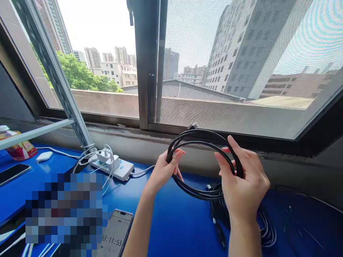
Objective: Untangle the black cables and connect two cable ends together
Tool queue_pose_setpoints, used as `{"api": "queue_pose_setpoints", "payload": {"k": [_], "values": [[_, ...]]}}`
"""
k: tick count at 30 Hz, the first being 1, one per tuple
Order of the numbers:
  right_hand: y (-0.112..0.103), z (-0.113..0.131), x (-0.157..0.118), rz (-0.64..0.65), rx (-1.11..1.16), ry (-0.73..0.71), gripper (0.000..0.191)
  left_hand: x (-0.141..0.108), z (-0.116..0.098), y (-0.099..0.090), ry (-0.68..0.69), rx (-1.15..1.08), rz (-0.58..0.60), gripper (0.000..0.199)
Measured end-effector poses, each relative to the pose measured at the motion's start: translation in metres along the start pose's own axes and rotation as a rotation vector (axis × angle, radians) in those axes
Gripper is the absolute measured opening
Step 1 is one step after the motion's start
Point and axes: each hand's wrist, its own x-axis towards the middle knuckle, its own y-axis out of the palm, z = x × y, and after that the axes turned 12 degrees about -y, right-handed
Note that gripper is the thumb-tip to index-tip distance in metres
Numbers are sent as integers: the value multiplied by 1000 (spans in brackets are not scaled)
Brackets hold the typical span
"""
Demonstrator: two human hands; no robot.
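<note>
A black cable (198, 195), wound in several loops, hangs in the air between my two hands above the blue table. My left hand (167, 166) pinches the loops at their left side. On the right side, my right hand (242, 175) has its thumb and fingers closed around the coil, with the index finger pointing up. A light metal-coloured connector (193, 126) sticks out at the top of the coil. Behind and below my right hand lies another dark coiled cable (266, 228), partly hidden by the hand and forearm.
A white power strip (120, 170) with plugs and white cords stands at the left. A phone (116, 232) showing a timer lies in front of it. A metal shelf post (57, 71) rises before the window. Thin wires (302, 225) lie at right; a blurred patch covers the lower left.
</note>
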Motion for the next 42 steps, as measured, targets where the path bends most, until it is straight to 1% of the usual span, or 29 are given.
{"api": "queue_pose_setpoints", "payload": {"k": [2, 4, 6, 8, 12, 15, 17, 20, 23, 25, 27, 29, 33, 36, 38, 40, 42], "values": [[-1, 0, 0, 13, -36, 1, 27, 0, 0, -1, -32, -2, 33, 57], [-1, -1, 0, 32, -67, 12, 25, 0, -1, -3, -47, -48, 78, 61], [-2, -2, 0, 39, -76, 28, 23, -1, -4, -4, -62, -152, 149, 65], [-2, -3, 0, 45, -68, 42, 22, -2, -7, -5, -99, -253, 225, 65], [-3, -5, -2, 99, -30, 93, 22, -4, -11, -7, -157, -354, 315, 53], [-3, -8, -5, 156, 39, 164, 22, -4, -10, -8, -187, -425, 377, 42], [-3, -10, -5, 190, 68, 181, 23, -4, -9, -9, -209, -448, 394, 36], [-3, -8, -4, 220, 75, 109, 26, -4, -9, -9, -223, -453, 378, 30], [-3, -7, -1, 203, 85, 61, 21, -5, -10, -8, -223, -420, 344, 25], [-3, -8, -2, 180, 87, 53, 17, -6, -11, -7, -200, -405, 288, 21], [-3, -11, -3, 171, 79, 33, 17, -6, -12, -6, -164, -405, 220, 35], [-1, -13, -6, 179, 58, 19, 17, -5, -11, -4, -133, -390, 177, 48], [2, -12, -8, 198, 7, 53, 20, -2, -7, 1, -111, -262, 123, 48], [2, -8, -7, 206, -9, 72, 22, 0, -5, 7, -98, -155, 60, 56], [2, -5, -5, 223, -15, 74, 23, 0, -4, 9, -92, -82, 62, 60], [1, -3, -4, 244, -20, 92, 23, -1, -4, 11, -85, -31, 78, 59], [1, -1, -4, 254, -11, 132, 22, -2, -5, 10, -88, -29, 92, 56]]}}
